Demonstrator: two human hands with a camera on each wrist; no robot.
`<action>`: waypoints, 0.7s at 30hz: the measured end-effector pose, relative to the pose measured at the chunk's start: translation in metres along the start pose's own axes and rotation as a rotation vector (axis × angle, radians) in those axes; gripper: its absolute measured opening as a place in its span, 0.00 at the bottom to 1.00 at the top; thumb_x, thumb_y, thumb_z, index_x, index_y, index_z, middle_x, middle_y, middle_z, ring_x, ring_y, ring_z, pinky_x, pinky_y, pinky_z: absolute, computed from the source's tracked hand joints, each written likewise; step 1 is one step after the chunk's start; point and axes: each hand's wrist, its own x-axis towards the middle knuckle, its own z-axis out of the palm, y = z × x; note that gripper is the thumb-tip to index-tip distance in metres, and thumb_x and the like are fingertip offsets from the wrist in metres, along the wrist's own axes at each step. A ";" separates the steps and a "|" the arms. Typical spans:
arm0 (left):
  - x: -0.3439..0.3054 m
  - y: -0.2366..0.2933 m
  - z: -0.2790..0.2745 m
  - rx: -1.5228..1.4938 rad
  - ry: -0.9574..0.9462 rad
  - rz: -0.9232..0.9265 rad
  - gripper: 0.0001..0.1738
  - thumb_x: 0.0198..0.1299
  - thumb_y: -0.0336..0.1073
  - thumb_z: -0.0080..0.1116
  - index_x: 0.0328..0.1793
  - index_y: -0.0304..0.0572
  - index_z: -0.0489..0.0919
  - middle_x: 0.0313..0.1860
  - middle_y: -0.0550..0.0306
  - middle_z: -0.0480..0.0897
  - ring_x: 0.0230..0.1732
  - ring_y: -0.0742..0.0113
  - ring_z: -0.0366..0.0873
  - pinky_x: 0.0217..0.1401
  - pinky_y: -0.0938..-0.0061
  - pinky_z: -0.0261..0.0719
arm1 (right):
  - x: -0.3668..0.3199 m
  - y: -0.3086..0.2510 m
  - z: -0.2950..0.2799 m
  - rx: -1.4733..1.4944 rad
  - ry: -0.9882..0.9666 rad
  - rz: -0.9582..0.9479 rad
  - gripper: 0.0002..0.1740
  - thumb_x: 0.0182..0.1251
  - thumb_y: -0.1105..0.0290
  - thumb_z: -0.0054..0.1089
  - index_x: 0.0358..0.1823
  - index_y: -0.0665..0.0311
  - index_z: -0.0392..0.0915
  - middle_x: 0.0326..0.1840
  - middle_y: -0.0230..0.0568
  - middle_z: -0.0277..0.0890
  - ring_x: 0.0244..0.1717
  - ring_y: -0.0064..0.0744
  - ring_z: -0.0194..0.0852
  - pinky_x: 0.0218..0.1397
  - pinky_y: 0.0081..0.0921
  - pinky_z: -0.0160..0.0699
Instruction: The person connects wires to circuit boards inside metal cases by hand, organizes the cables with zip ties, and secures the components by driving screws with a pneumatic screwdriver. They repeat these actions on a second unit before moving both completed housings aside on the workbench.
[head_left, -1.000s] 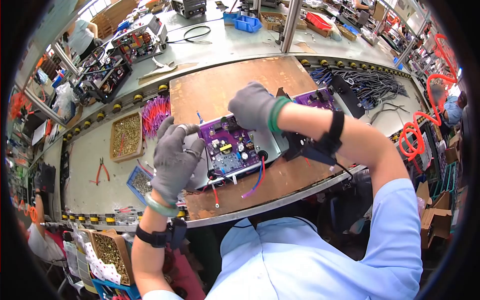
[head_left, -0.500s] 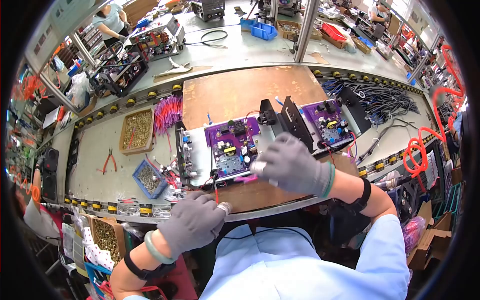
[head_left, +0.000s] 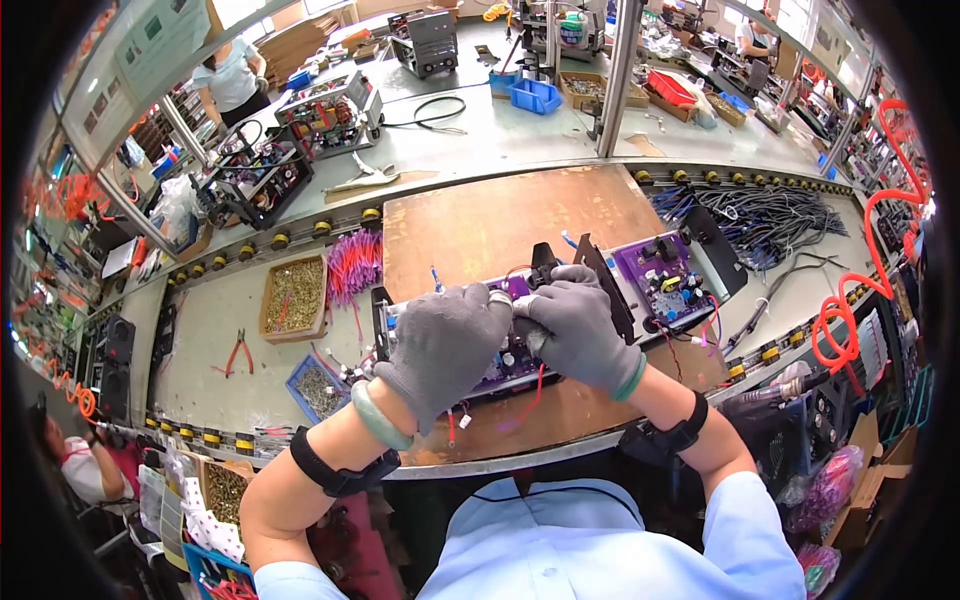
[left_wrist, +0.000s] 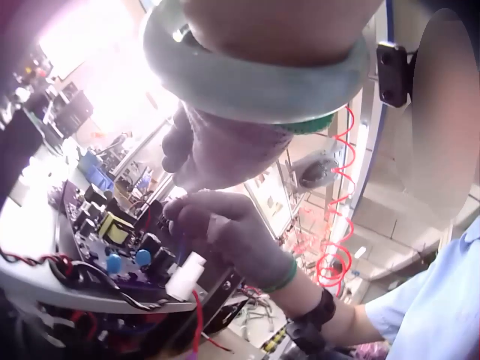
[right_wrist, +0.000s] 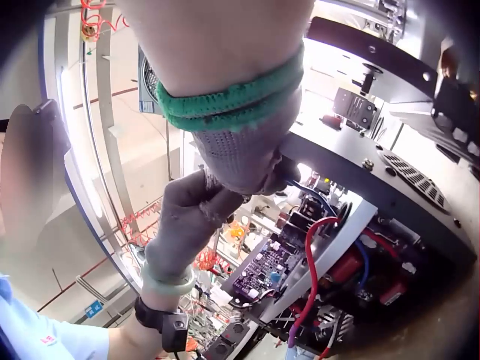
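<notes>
Gloved hands meet above a purple circuit board in an open metal chassis. My left hand has bent fingers against my right; anything between them is hidden. My right hand is curled, and in the right wrist view a blue wire runs from its fingers to a black grommet, beside a red wire. In the left wrist view, the left hand is above the right hand, near a white connector. A red wire hangs at the chassis front.
Another chassis with a purple board stands to the right, beside black cables. Leftward are a box of brass parts, pink wires, a blue tray and red pliers. A wooden board lies beneath the chassis.
Half a second ago my hands were apart at the front edge; both have moved up and together over the board. Earlier, the right hand was at the chassis's far side.
</notes>
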 end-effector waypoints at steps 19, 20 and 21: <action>-0.053 -0.040 0.002 -0.307 0.053 -0.514 0.20 0.56 0.37 0.69 0.55 0.44 0.84 0.56 0.46 0.83 0.61 0.43 0.79 0.66 0.55 0.74 | 0.041 0.009 0.003 -0.226 -0.451 -0.416 0.02 0.46 0.73 0.62 0.22 0.56 0.78 0.21 0.35 0.75 0.32 0.40 0.82 0.62 0.43 0.76; -0.068 -0.042 0.020 -0.320 0.043 -0.524 0.18 0.56 0.35 0.68 0.54 0.43 0.85 0.59 0.44 0.81 0.66 0.43 0.75 0.70 0.54 0.71 | 0.042 0.009 0.002 -0.226 -0.457 -0.420 0.02 0.46 0.73 0.62 0.22 0.56 0.78 0.21 0.35 0.75 0.32 0.40 0.82 0.62 0.43 0.76; -0.073 -0.042 0.026 -0.335 0.031 -0.538 0.16 0.57 0.33 0.66 0.52 0.42 0.86 0.62 0.42 0.79 0.72 0.42 0.71 0.74 0.54 0.69 | 0.041 0.009 0.001 -0.204 -0.466 -0.420 0.02 0.46 0.73 0.62 0.22 0.56 0.78 0.23 0.35 0.76 0.33 0.40 0.82 0.62 0.43 0.76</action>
